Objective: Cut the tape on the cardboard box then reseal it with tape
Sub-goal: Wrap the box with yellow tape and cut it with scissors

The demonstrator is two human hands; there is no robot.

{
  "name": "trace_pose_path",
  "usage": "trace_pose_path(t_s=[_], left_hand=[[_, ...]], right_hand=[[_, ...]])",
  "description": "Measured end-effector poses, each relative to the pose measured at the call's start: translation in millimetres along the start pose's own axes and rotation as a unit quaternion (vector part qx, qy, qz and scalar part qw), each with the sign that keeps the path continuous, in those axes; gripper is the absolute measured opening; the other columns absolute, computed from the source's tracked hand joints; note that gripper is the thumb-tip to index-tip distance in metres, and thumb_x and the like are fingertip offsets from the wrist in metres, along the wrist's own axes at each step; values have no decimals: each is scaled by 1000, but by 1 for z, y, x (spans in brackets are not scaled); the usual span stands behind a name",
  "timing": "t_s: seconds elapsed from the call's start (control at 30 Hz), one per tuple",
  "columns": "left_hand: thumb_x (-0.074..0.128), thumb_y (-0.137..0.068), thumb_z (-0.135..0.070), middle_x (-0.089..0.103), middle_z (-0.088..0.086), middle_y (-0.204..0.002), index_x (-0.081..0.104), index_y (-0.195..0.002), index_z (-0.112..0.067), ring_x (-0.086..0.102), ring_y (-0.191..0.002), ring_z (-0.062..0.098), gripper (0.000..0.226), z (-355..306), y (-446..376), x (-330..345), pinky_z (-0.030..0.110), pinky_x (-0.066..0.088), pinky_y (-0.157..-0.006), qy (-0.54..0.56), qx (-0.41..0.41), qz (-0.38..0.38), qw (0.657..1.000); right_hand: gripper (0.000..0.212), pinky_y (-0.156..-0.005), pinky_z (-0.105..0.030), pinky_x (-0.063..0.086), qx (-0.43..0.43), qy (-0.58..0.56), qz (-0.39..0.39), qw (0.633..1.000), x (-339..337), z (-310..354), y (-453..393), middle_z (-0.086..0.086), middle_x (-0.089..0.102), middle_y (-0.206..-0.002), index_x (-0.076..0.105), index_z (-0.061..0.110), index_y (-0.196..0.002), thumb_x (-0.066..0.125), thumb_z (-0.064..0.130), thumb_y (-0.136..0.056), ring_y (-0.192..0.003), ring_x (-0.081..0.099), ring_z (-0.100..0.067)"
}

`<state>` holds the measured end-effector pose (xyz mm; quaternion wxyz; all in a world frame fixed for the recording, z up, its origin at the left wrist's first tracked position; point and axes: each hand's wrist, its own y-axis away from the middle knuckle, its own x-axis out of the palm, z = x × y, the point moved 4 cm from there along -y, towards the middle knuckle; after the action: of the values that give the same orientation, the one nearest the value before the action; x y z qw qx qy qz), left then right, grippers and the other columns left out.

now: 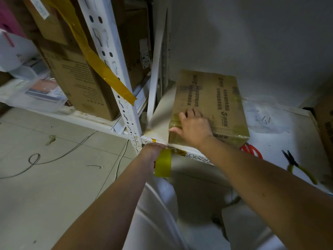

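Cardboard box [209, 103], tape-wrapped, lying on white tabletop [288, 141] near its left corner. Right hand [194, 127] rests flat on box top, fingers spread and straight. Left hand [153, 150] at tabletop edge grips yellow tape roll [163, 163]. Red-handled scissors [252, 150] and yellow-handled pliers [297, 165] lie to the right.

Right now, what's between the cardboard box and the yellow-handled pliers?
In the head view, red-handled scissors lie just beside the cardboard box; bare white tabletop runs from there to the pliers.
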<state>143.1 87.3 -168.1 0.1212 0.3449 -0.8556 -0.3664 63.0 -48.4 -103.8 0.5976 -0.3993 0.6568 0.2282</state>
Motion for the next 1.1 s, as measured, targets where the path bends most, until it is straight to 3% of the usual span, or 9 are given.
trace_pose_path(t_s=[0.17,0.3,0.43,0.53,0.67,0.77,0.87,0.93,1.1], left_hand=[[63,-90,-17,65,14,-112,68,-79,-20,60,-107,33,13,0,-6,-7,49,48,-98,-15,24,-21,999],[52,-94,-11,65,11,-97,67,-77,-19,60,-87,28,25,1,-14,-3,35,50,-79,-25,64,-16,998],[47,-96,-15,69,10,-105,69,-76,-24,62,-101,30,31,1,-16,-2,44,49,-96,-72,93,-19,993],[47,-97,-15,68,11,-103,70,-86,-23,61,-95,27,26,1,-18,-4,39,48,-93,-111,116,-23,987],[45,-96,-13,61,9,-87,68,-88,-18,51,-81,21,25,0,-21,-9,29,40,-74,-130,133,-28,982],[50,-96,-17,64,9,-103,68,-110,-13,58,-94,23,23,1,-22,-15,30,45,-86,-123,120,-14,985],[71,-72,-31,60,10,-127,51,-129,-15,60,-112,29,63,7,-21,-16,47,48,-98,-95,84,20,992],[78,-55,-28,62,13,-121,45,-128,-7,63,-106,33,82,13,-23,-19,49,53,-91,-70,47,24,996],[83,-55,-17,68,21,-109,56,-122,0,67,-98,35,74,22,-28,-22,48,55,-88,-74,14,33,997]], right_hand=[[62,-104,-49,37,4,-42,41,998,-2,-18,-10,-16,35,-144,40,13,-137,47,54,-91,-135,31,-33],[10,-75,-39,49,-152,-152,-58,975,2,24,12,-12,62,-97,69,10,-92,65,17,-86,-93,57,-30],[22,-73,-32,45,8,-338,212,917,39,38,12,-6,65,-93,68,11,-92,62,32,-90,-88,59,-23],[13,-68,-23,42,82,-397,228,885,46,37,6,2,66,-84,73,16,-85,72,29,-82,-79,60,-14],[5,-59,-18,37,81,-372,214,899,42,43,3,10,62,-78,72,23,-79,74,28,-81,-75,55,-7],[9,-66,-24,42,63,-380,223,896,45,53,2,3,63,-85,65,21,-79,68,25,-86,-83,58,-15],[6,-79,-30,44,33,-326,215,920,45,61,2,-7,64,-102,61,15,-90,57,19,-92,-98,57,-24],[9,-77,-24,35,20,-301,185,935,44,62,3,-8,63,-108,61,11,-98,55,15,-93,-104,55,-25],[12,-80,-23,27,-41,-238,120,963,40,71,14,-8,59,-107,58,8,-103,55,13,-92,-103,49,-24]])
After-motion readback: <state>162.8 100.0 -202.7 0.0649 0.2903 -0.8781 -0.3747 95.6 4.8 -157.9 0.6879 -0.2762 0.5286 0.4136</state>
